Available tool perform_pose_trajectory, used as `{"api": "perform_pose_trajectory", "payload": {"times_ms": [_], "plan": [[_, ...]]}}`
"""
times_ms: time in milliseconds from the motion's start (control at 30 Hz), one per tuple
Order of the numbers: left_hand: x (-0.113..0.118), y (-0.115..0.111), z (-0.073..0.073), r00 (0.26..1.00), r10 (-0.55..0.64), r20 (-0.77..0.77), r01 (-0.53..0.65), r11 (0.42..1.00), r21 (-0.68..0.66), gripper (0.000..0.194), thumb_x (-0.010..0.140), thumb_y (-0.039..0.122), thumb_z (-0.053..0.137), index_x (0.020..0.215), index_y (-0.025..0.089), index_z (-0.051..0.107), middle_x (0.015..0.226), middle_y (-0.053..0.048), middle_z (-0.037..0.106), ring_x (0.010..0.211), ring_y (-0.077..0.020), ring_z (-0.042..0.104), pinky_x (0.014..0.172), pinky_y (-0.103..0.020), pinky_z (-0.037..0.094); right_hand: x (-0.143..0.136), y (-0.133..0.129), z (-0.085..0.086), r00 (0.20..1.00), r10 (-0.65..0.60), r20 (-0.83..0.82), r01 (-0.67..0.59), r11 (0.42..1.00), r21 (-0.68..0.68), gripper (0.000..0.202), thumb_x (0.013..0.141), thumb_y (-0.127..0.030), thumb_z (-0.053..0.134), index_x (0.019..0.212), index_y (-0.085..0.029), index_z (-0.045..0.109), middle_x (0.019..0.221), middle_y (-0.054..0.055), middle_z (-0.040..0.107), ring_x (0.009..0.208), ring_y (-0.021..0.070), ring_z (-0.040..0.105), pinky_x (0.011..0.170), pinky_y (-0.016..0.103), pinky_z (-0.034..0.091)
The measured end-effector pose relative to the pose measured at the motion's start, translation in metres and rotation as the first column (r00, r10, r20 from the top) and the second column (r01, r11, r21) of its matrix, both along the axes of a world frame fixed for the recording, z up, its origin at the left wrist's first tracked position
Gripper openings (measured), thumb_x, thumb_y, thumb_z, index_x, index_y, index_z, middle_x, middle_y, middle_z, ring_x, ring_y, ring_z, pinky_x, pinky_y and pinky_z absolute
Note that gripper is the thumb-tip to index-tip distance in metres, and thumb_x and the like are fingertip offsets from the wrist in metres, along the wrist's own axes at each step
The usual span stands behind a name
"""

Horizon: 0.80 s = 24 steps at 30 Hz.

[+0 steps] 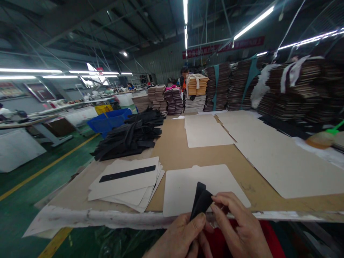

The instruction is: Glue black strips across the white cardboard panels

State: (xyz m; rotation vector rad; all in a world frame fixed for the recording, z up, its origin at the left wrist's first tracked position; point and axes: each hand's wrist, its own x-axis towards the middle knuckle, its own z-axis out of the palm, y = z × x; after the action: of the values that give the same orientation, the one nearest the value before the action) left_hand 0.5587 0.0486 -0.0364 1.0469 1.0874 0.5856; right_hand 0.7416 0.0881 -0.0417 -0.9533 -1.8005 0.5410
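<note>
Between my hands, over the table's front edge, is a black strip point(202, 202), bent so that two ends show. My left hand point(185, 234) is closed around its lower part. The thumb and forefinger of my right hand point(236, 222) pinch its right edge. Just beyond them lies a single off-white board point(185, 186) with rounded corners. To the left, a loose stack of similar boards point(120, 188) has a flat black strip point(127, 173) across its top board. Farther back sits a large pile of black strips point(131, 132).
Large pale sheets point(279, 154) cover the table's right side, with another sheet point(206, 130) at the back middle. Tall stacks of dark pieces point(287, 93) line the far edge. A blue bin point(110, 120) stands at left. A person point(184, 77) is behind the stacks.
</note>
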Motion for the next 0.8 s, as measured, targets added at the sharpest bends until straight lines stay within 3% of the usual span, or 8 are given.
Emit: {"api": "perform_pose_trajectory", "payload": {"times_ms": [233,467,567,667,733,800], "plan": [[0.004,0.0,-0.006,1.0,0.001,0.011,-0.001,1.0,0.0,0.062,0.091,0.068,0.036,0.104,0.012,0.059,0.07,-0.006,0.07,0.033,-0.0044,0.037,0.033,-0.017,0.021,0.003,0.004,-0.005,0.998,-0.004,0.06,0.005,1.0,-0.006,0.022,0.093,-0.028,0.053,0.112,-0.024,0.062,0.098,0.006,0.069,0.087,0.0168,0.067,0.075,0.024,0.057],[0.011,0.004,-0.009,0.994,0.037,0.105,-0.033,0.999,-0.041,0.071,0.086,0.075,0.031,0.108,0.013,0.058,0.064,-0.004,0.069,0.028,-0.0054,0.034,0.032,-0.018,0.021,0.0,0.005,-0.009,0.993,-0.066,0.096,0.054,0.99,0.128,0.022,0.092,-0.025,0.054,0.112,-0.025,0.063,0.112,0.007,0.066,0.102,0.0176,0.065,0.09,0.028,0.053],[0.012,0.004,-0.007,0.991,0.064,0.118,-0.059,0.997,-0.046,0.076,0.084,0.078,0.029,0.107,0.012,0.058,0.061,-0.003,0.067,0.027,-0.0051,0.033,0.031,-0.019,0.021,-0.001,0.001,-0.006,0.999,-0.024,0.035,0.024,1.0,-0.001,0.01,0.09,-0.029,0.056,0.095,-0.025,0.064,0.097,0.003,0.068,0.088,0.0152,0.066,0.077,0.023,0.055],[0.004,0.0,0.002,0.998,0.048,0.046,-0.047,0.999,-0.024,0.066,0.087,0.071,0.037,0.109,0.012,0.059,0.063,-0.002,0.066,0.032,-0.005,0.037,0.033,-0.018,0.024,0.006,-0.002,-0.004,0.998,0.047,-0.03,-0.052,0.974,-0.22,0.02,0.089,-0.037,0.057,0.075,-0.024,0.057,0.072,-0.002,0.062,0.065,0.0125,0.063,0.059,0.019,0.053],[-0.008,-0.004,0.01,0.999,0.005,-0.046,-0.007,0.999,-0.049,0.049,0.089,0.057,0.047,0.105,0.014,0.062,0.068,-0.002,0.067,0.039,-0.0058,0.045,0.038,-0.017,0.029,0.018,0.001,-0.006,1.0,0.018,-0.023,-0.024,0.956,-0.291,0.02,0.087,-0.042,0.058,0.08,-0.024,0.061,0.071,-0.002,0.063,0.063,0.0129,0.063,0.057,0.018,0.053],[-0.023,-0.01,0.017,0.987,-0.011,-0.16,-0.002,0.997,-0.083,0.035,0.085,0.046,0.055,0.098,0.015,0.066,0.073,-0.002,0.068,0.047,-0.007,0.051,0.043,-0.017,0.033,0.036,0.009,-0.011,0.998,-0.067,0.019,0.07,0.953,-0.296,0.026,0.084,-0.046,0.061,0.096,-0.025,0.068,0.081,0.001,0.069,0.071,0.0152,0.067,0.059,0.02,0.055]]}}
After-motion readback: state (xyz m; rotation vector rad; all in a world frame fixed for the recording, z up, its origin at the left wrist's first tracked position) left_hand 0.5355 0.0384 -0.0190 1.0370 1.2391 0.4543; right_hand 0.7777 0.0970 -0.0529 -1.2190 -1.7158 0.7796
